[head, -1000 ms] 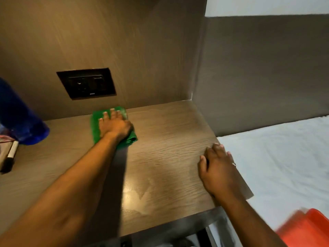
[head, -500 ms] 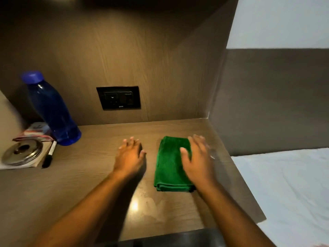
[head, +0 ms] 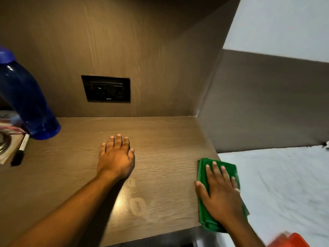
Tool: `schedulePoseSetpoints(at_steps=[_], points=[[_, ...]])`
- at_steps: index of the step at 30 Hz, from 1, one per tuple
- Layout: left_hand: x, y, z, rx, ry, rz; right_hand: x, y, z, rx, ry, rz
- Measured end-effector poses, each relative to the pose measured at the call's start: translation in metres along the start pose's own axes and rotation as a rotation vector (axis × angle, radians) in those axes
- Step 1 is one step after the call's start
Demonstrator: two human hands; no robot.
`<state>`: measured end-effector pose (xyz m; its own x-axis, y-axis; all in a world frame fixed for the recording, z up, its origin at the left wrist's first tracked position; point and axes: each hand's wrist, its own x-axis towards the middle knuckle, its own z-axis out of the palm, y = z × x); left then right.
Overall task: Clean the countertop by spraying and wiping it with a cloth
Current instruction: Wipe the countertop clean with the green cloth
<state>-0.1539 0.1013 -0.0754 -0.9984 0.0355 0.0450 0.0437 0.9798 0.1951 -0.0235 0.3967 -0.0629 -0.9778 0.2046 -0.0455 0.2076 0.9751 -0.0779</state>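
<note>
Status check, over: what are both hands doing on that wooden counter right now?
Right hand flat on green cloth at countertop's right edge. Left hand open, resting on bare wood. Blue bottle and marker far left, clear.

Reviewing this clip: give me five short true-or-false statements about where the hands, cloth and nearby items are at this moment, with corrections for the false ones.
1. The right hand lies flat on the green cloth. True.
2. The cloth sits in the back corner under the wall socket. False: it is at the countertop's right front edge, partly overhanging.
3. The left hand rests on bare countertop, holding nothing. True.
4. The blue bottle lies on its side. False: it stands upright at the left.
5. A black marker lies beside the bottle. True.
</note>
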Motion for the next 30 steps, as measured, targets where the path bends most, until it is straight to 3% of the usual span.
schedulePoseSetpoints(at_steps=[5, 9, 12, 17, 25, 30], points=[[0.0, -0.001, 0.001, 0.014, 0.0, 0.004, 0.009, -0.046, -0.004, 0.066, 0.0, 0.067], [0.0, -0.004, 0.003, 0.002, 0.006, 0.02, -0.019, -0.106, 0.013, 0.108, -0.022, -0.223], [-0.001, -0.005, 0.003, -0.025, 0.008, 0.022, -0.035, -0.085, 0.012, 0.086, 0.015, -0.311], [0.002, -0.001, 0.002, -0.048, 0.002, 0.007, 0.017, -0.024, -0.002, 0.043, -0.008, -0.116], [0.001, -0.001, 0.004, -0.045, 0.023, -0.023, 0.192, -0.06, -0.02, 0.081, -0.018, 0.021], [0.002, -0.005, 0.01, -0.032, 0.054, -0.016, 0.252, -0.054, -0.018, 0.11, 0.078, 0.033]])
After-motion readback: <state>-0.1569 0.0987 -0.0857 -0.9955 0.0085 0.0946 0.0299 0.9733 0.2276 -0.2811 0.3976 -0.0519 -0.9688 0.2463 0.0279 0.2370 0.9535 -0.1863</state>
